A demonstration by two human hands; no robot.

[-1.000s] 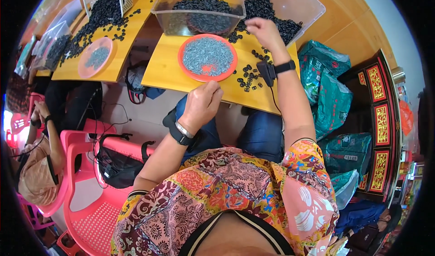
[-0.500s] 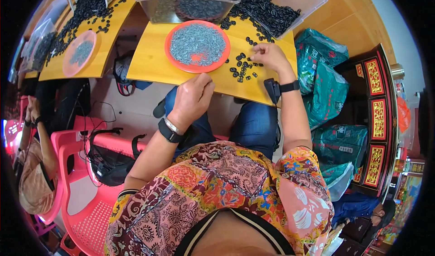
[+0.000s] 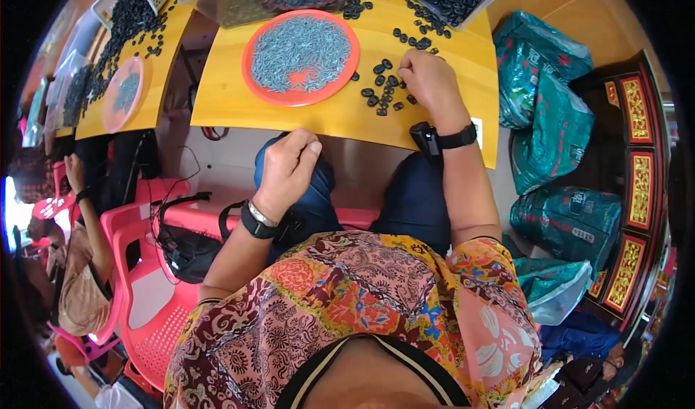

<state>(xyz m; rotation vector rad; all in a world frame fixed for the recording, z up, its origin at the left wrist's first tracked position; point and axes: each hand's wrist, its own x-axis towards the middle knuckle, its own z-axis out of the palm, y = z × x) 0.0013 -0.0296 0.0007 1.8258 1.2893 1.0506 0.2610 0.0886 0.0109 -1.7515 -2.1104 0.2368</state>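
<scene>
My right hand is over the right part of the yellow table, fingers curled together beside a small scatter of black oval pieces. Anything between its fingertips is hidden. In front of the table edge, above my lap, my left hand is closed like a loose fist, and I cannot make out what it holds, if anything. A round red plate lies on the table between and beyond my hands. It carries a heap of thin silvery pieces that look like small screws.
Clear plastic boxes stand along the back, with more black pieces heaped at the far right. Green bags line the table's right side. Another table at left bears a pink plate; a person sits near it.
My left hand has drawn back from the plate's near edge toward my lap. The right hand's fingers have curled in more, still beside the black pieces. The whole view has shifted.
</scene>
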